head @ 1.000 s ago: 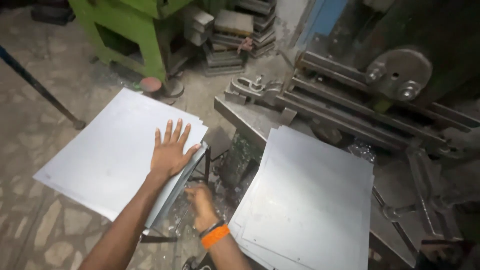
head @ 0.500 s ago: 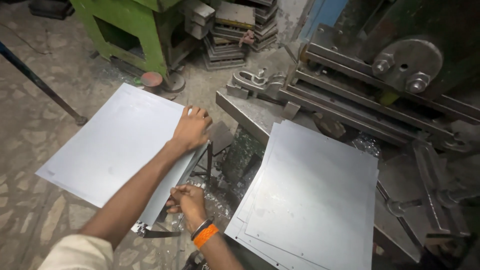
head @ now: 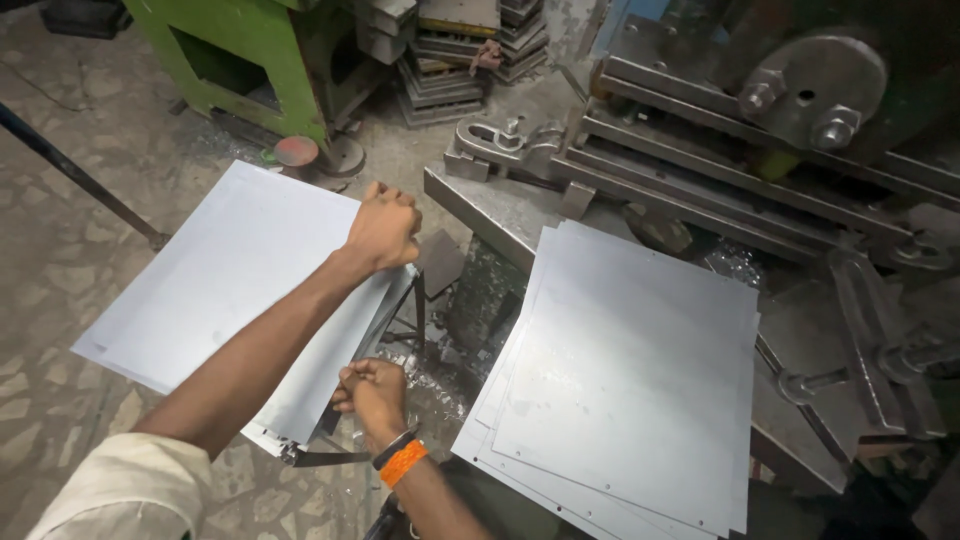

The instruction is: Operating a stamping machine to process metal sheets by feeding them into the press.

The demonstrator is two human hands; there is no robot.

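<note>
Left hand: fingers curled shut, gripping the far right corner of the top sheet of the left stack. Knuckles face up; fingertips tucked under the sheet's edge, hidden.

Right hand: fingers closed in a pinch on the near right edge of the same stack, just below and nearer than the left fingers. Orange band and dark bangle on that wrist.

The sheet is pale grey metal, lying flat on the stack, spreading left and away from both sets of fingers. The stack rests on a thin dark stand, partly seen beneath the fingers.

Right of the fingers, across a gap: second stack of like sheets, fanned slightly, on a grey machine bed.

Beyond the left fingers: green machine base, a reddish disc on the floor, piled dark metal blocks.
</note>
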